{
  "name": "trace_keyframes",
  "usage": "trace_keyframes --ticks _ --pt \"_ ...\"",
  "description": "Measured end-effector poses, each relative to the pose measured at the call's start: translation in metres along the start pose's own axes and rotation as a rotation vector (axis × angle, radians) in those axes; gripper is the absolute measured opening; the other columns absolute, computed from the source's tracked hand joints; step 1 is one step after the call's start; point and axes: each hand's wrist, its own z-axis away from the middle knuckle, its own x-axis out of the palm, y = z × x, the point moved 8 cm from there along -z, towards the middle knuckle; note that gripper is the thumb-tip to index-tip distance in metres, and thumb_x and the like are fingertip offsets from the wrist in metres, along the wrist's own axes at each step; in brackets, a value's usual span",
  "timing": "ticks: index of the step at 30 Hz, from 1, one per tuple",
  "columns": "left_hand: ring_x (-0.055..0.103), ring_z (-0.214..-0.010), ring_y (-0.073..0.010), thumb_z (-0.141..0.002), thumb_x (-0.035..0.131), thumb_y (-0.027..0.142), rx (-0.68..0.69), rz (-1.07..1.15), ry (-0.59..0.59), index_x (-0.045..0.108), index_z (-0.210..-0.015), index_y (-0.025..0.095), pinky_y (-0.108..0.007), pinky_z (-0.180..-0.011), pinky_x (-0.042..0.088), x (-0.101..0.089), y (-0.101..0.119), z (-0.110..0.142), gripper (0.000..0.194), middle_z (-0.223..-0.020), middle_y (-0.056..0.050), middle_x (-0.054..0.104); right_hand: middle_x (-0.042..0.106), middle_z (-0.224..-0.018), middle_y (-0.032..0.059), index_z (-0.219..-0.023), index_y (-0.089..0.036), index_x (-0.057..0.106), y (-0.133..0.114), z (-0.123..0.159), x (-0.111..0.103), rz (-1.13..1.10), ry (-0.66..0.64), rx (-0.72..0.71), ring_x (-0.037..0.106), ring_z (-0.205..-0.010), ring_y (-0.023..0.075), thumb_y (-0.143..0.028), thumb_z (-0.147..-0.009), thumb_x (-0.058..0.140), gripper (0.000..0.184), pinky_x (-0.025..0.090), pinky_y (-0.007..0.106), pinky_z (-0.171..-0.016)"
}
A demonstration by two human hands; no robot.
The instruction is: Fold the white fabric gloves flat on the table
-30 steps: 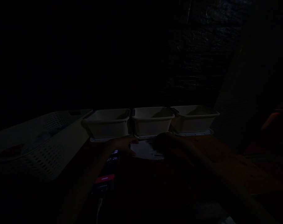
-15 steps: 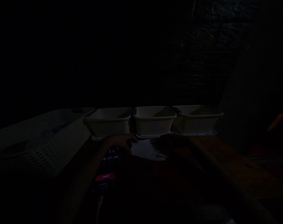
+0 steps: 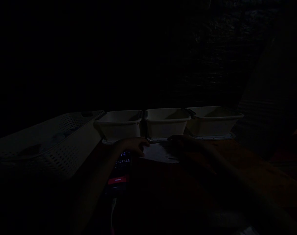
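The scene is very dark. My left hand (image 3: pixel 132 146) rests on the table at the left edge of a pale flat sheet (image 3: pixel 160 153), its fingers curled toward that edge. At the sheet's right edge lies my right hand (image 3: pixel 185 143), dim and hard to read. Just beyond both hands stands a row of three white rectangular tubs (image 3: pixel 166 122). A phone (image 3: pixel 121 171) showing a running timer and a red button lies under my left wrist.
A white perforated basket (image 3: pixel 52 147) stands at the left with dim objects inside. The wooden table (image 3: pixel 248 169) runs to the right. A dark wall stands behind the tubs. An orange shape shows at the far right edge.
The view has shifted, so tubs, phone and hands sit a little to the right and higher. Both hands stay at the sheet's edges. The phone's timer has advanced.
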Motion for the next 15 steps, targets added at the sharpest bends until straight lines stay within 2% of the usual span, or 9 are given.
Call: trace_keyframes --ticks 3,5,8,10,12,15 --pt "0.053 -0.095 -0.0167 -0.059 0.071 0.027 -0.010 -0.001 -0.006 0.049 -0.118 0.020 -0.025 -0.078 0.042 0.001 0.001 -0.001 0.063 -0.122 -0.007 0.049 0.063 -0.098 0.0077 -0.097 -0.016 0.063 -0.004 -0.004 0.007 0.014 -0.065 -0.029 0.059 -0.089 0.0174 -0.026 -0.083 0.049 0.022 0.046 0.036 -0.081" --pt "0.054 -0.094 -0.0165 -0.059 0.071 0.027 -0.011 0.000 -0.009 0.049 -0.117 0.020 -0.025 -0.077 0.042 0.002 0.000 -0.002 0.063 -0.121 -0.007 0.050 0.062 -0.105 0.0087 -0.100 -0.017 0.063 -0.013 -0.006 0.012 0.058 -0.058 -0.086 0.057 -0.098 0.0209 -0.023 -0.078 0.053 0.025 0.043 0.038 -0.088" --pt "0.051 -0.101 -0.0177 -0.058 0.072 0.026 0.014 -0.016 0.010 0.049 -0.116 0.020 -0.026 -0.081 0.041 0.002 -0.001 -0.004 0.063 -0.121 -0.006 0.050 0.054 -0.120 0.0106 -0.117 -0.016 0.054 -0.030 -0.009 0.030 0.145 -0.055 -0.175 0.050 -0.110 0.0225 -0.027 -0.073 0.057 0.045 0.039 0.039 -0.094" --pt "0.050 -0.104 -0.0182 -0.058 0.072 0.027 0.027 -0.027 0.026 0.049 -0.116 0.020 -0.026 -0.083 0.040 0.001 -0.002 -0.006 0.063 -0.121 -0.007 0.050 0.045 -0.130 0.0108 -0.129 -0.018 0.042 -0.035 -0.010 0.051 0.177 -0.117 -0.172 0.048 -0.113 0.0216 -0.039 -0.076 0.055 0.059 0.040 0.037 -0.093" --pt "0.050 -0.105 -0.0183 -0.058 0.072 0.027 0.039 -0.034 0.033 0.049 -0.116 0.020 -0.026 -0.084 0.040 0.001 -0.002 -0.007 0.063 -0.122 -0.006 0.050 0.030 -0.141 0.0080 -0.139 -0.023 0.026 -0.041 -0.007 0.072 0.292 -0.193 -0.229 0.036 -0.124 0.0217 -0.046 -0.080 0.048 0.067 0.033 0.039 -0.100" --pt "0.050 -0.105 -0.0182 -0.058 0.071 0.024 0.045 -0.027 0.022 0.049 -0.115 0.020 -0.026 -0.083 0.041 0.002 -0.001 -0.007 0.061 -0.122 -0.006 0.050 0.021 -0.145 0.0073 -0.140 -0.025 0.021 -0.039 -0.002 0.090 0.412 -0.286 -0.222 0.018 -0.132 0.0255 -0.047 -0.084 0.041 0.064 0.017 0.050 -0.106"
